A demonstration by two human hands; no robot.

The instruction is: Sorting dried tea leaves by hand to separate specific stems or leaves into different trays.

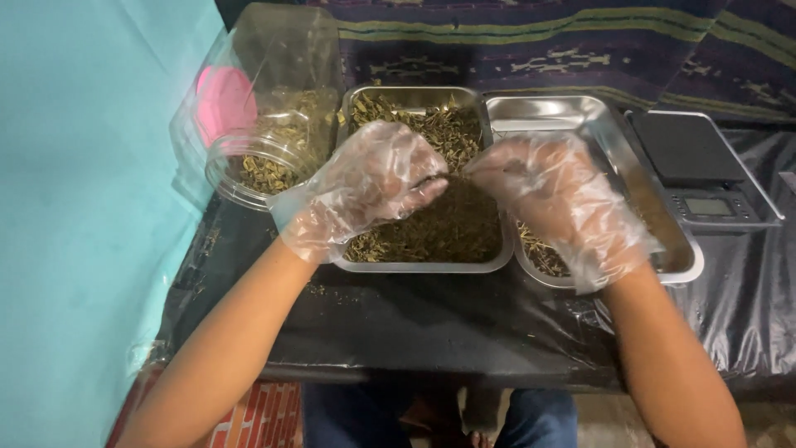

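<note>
Over the steel tray (pixel 497 259) heaped with dried, chopped herb (pixel 431 217), we see both hands in loose clear plastic gloves; the left hand (pixel 365 187) has its fingers curled and pinched on a bit of the herb, and the right hand (pixel 557 197) is also curled inward at the fingertips beside it, though we cannot tell whether it grips anything. A second tray (pixel 572 112), mostly bare, sits just to the right, then a digital scale (pixel 705 170). A clear plastic jar (pixel 269 124) lies tipped at the left on the black-covered surface (pixel 414 319)
</note>
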